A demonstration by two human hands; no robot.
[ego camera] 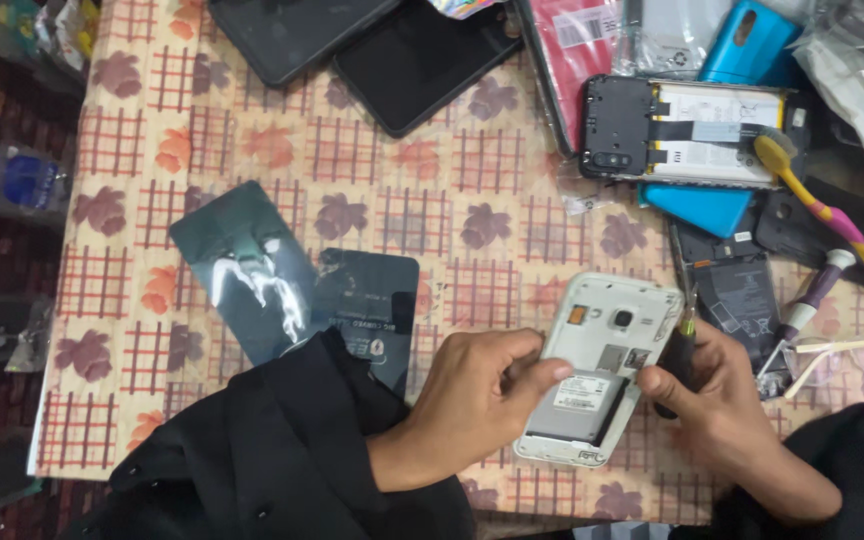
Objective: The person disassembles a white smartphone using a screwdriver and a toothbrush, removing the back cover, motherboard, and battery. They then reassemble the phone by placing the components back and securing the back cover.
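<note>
Black sleeves fill the bottom of the frame, and from them both hands meet over a white phone point(602, 365) lying back-up with its cover off, near the front edge of the table point(152, 180). Left hand point(477, 395) grips the phone's left side, thumb laid across onto the grey battery point(580, 402) seated in its bay. Right hand point(702, 395) is closed around a dark-handled screwdriver point(679, 350), fingertips touching the phone's right edge; the tool's tip is hidden behind the phone and fingers. Hands sit close together, each clamped on its item, with only the phone's width between them. Left of the phone, two dark glossy sheets point(252, 270) lie overlapping, the nearer one partly under the left sleeve. Open tablecloth runs between these sheets and two black phones point(372, 45) at the far edge, giving free room in the centre and left. Right side is crowded: an opened black phone point(687, 130) with white battery showing, blue covers point(747, 40), a loose dark battery point(737, 300) just beside the right hand, a yellow and pink brush point(822, 205), and a purple-handled screwdriver point(807, 300). Table's left edge drops to dark flooring.
</note>
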